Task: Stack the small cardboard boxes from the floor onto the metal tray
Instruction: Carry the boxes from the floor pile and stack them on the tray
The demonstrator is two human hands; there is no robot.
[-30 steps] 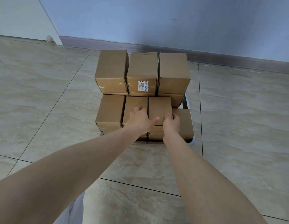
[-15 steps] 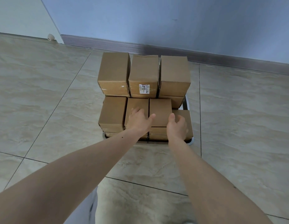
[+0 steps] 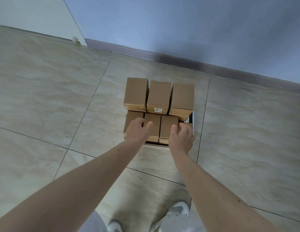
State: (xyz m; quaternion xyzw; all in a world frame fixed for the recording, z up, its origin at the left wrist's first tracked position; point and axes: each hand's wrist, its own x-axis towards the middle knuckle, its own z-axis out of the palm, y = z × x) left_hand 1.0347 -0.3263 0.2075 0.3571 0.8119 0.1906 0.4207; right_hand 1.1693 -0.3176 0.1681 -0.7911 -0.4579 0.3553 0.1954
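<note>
Several small brown cardboard boxes stand stacked on a metal tray (image 3: 191, 118) on the tiled floor. The back row holds three taller stacks; the middle one (image 3: 159, 97) carries a white label. In front sit lower boxes, among them two side by side (image 3: 169, 126). My left hand (image 3: 137, 130) hovers over the front left boxes with fingers loosely curled and holds nothing. My right hand (image 3: 182, 137) hangs over the front right box, fingers relaxed, also holding nothing. Most of the tray is hidden under the boxes.
Beige marble-look floor tiles surround the tray on all sides. A grey baseboard (image 3: 179, 59) and blue wall run behind the stack. A white door with a doorstop (image 3: 75, 39) is at the back left. My shoes (image 3: 178, 211) show at the bottom.
Both hands have lifted off the front boxes and drawn back and apart. The view has risen and pulled away, so the stack looks smaller and my shoes have come into sight.
</note>
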